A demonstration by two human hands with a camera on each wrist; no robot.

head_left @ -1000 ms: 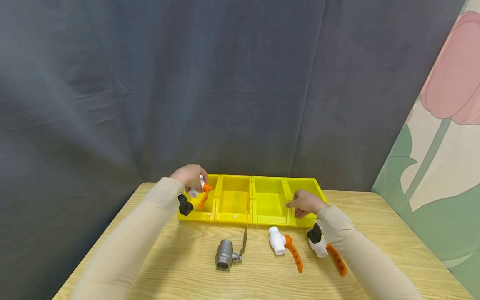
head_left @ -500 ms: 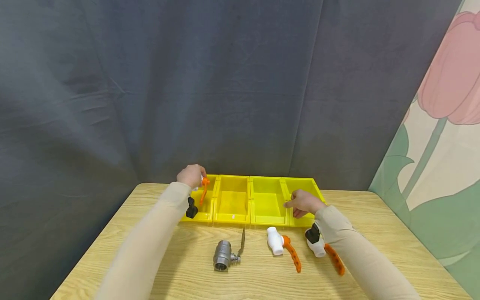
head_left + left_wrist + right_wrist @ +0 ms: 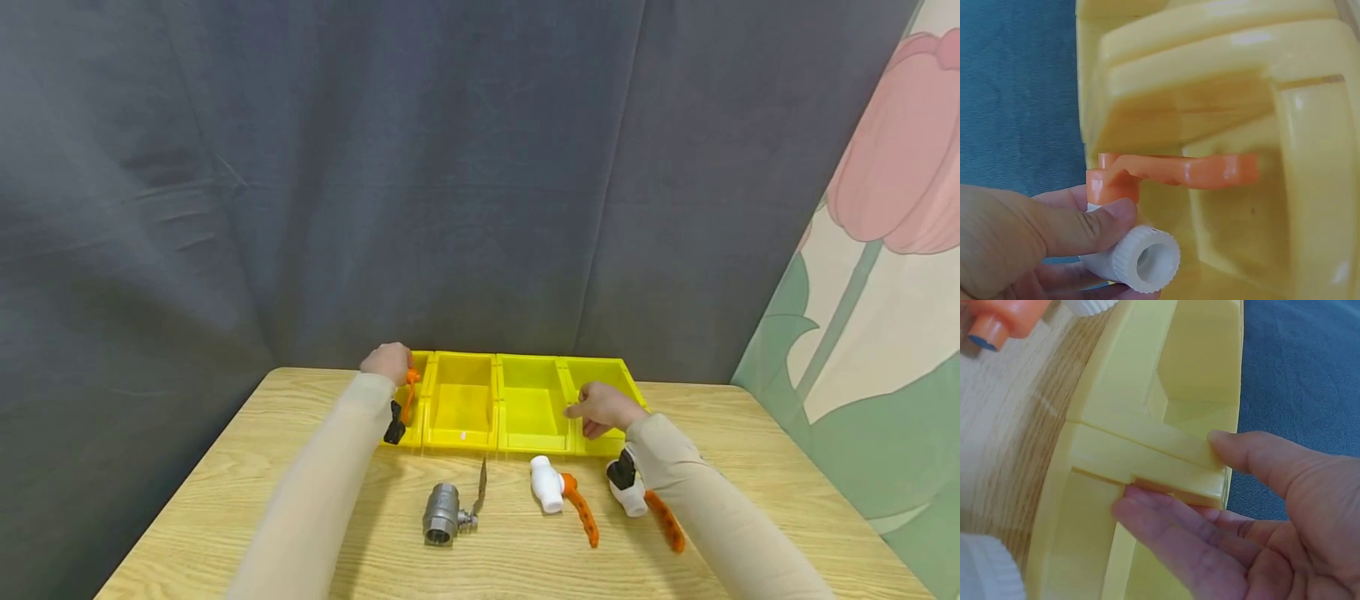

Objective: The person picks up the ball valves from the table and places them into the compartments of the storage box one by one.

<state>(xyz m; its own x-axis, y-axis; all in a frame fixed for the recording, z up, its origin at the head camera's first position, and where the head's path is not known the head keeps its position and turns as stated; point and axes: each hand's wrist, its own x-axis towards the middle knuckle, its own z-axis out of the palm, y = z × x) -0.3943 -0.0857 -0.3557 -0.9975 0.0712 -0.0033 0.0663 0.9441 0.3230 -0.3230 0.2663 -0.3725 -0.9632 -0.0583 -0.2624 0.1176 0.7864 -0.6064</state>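
My left hand [image 3: 386,363] holds a white plastic ball valve [image 3: 1147,259] with an orange lever handle [image 3: 1210,171] at the leftmost yellow bin [image 3: 415,435]. The thumb presses on the valve's white body and the lever points over the bin's opening. From the head view, the hand hides most of that valve. My right hand [image 3: 609,407] grips the adjoining walls [image 3: 1147,450] of the two right-hand yellow bins, thumb on one side and fingers on the other.
Yellow bins [image 3: 461,439] stand in a row before a dark curtain [image 3: 450,167]. On the wooden table [image 3: 247,467] in front lie a metal ball valve [image 3: 441,512], a white valve with orange lever [image 3: 547,485] and another such valve [image 3: 632,500], partly behind the right wrist.
My left hand has moved slightly right and lower at the leftmost bin, with the ball valve turned so its white body is hidden in the head view. The right hand stays put.
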